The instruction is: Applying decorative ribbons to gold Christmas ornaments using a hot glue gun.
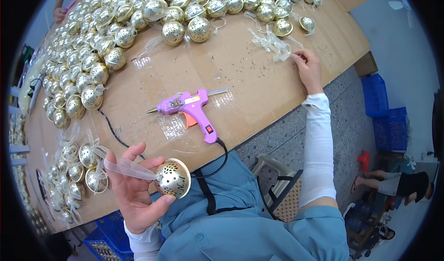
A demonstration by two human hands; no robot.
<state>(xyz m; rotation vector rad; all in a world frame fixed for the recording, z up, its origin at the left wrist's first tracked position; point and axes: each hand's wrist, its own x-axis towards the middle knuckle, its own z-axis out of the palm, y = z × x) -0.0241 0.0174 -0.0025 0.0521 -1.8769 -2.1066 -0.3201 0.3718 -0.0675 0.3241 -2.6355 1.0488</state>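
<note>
Nr tbl edge, L fingers pinch gold cutout ball w/ sheer ribbon, R fingers nip ribbons.

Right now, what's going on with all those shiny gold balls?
A person's left hand is holding up one gold ball with a see-through ribbon on it. The right hand is reaching to the edge of a pile of pale ribbons. A purple glue gun lies on the cardboard-topped table, and lots more gold balls crowd its far and left sides.
</note>
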